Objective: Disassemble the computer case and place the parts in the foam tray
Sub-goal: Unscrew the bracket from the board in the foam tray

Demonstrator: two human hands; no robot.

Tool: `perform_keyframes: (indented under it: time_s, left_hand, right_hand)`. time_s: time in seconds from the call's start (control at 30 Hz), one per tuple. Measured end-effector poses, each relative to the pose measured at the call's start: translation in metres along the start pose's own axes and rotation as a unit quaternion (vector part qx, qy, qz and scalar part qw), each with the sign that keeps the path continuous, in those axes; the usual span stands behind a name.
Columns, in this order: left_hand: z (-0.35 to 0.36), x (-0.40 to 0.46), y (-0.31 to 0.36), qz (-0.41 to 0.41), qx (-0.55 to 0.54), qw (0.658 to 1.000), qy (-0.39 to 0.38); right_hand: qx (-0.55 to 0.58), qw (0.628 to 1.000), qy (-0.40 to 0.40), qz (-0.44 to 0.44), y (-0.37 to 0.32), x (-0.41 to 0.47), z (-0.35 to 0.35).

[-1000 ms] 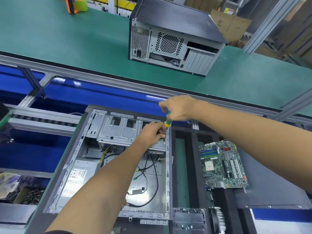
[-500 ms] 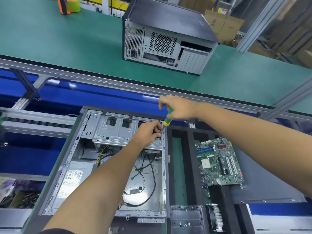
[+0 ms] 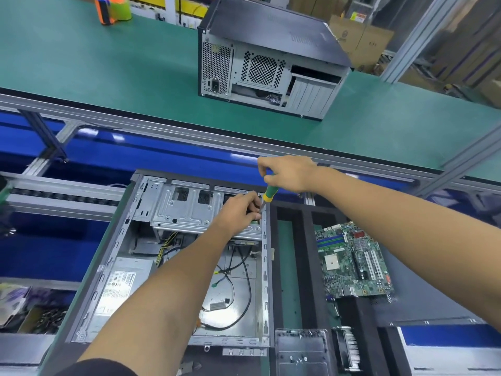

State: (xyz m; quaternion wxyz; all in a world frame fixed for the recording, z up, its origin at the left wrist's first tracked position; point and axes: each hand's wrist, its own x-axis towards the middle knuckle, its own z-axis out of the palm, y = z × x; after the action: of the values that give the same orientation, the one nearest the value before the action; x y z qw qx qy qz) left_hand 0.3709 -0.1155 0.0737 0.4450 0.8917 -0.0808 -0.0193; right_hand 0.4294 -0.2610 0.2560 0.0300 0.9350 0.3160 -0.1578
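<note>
An open computer case (image 3: pixel 113 267) lies on its side in front of me, with a silver drive cage (image 3: pixel 187 210) at its far end, a power supply (image 3: pixel 119 289) at the left and loose cables (image 3: pixel 238 270) inside. My right hand (image 3: pixel 290 172) grips a green and yellow screwdriver (image 3: pixel 268 192) pointing down at the cage's far right corner. My left hand (image 3: pixel 241 210) rests on that corner, its fingers curled around the screwdriver's tip. To the right stands the black foam tray (image 3: pixel 306 240), holding a green motherboard (image 3: pixel 352 261).
A second, closed computer case (image 3: pixel 271 63) stands on the green conveyor belt (image 3: pixel 108 71) behind. A tape dispenser (image 3: pixel 111 9) sits far left. A metal bracket (image 3: pixel 301 351) and a fan (image 3: pixel 347 348) lie in the tray's near slots. A bin of screws (image 3: pixel 46 318) is at lower left.
The view shifted slightly. My right hand has moved a little on the screwdriver handle while my left hand stays at the cage corner.
</note>
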Motion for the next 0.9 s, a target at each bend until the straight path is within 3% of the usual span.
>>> perform_keyframes:
  time_s: [0.27,0.37,0.53,0.7,0.9]
  left_hand:
    - [0.001,0.001,-0.001,-0.012,0.001,1.0,-0.005]
    - [0.001,0.0,-0.001,-0.012,0.001,1.0,-0.002]
    - [0.0,0.001,0.001,-0.009,0.009,1.0,-0.004]
    - [-0.002,-0.001,0.002,-0.004,0.018,1.0,-0.003]
    - [-0.003,0.0,0.002,-0.004,0.019,1.0,-0.003]
  right_hand:
    - [0.025,0.999,-0.034,-0.005,0.013,-0.01,-0.001]
    - [-0.002,0.998,-0.028,-0.056,0.009,-0.008,-0.004]
    - [0.057,0.992,-0.037,-0.109,-0.008,-0.002,-0.003]
    - [-0.202,0.978,-0.009,-0.057,-0.013,0.002,-0.007]
    - [-0.072,0.992,-0.067,-0.079,-0.016,0.008,-0.016]
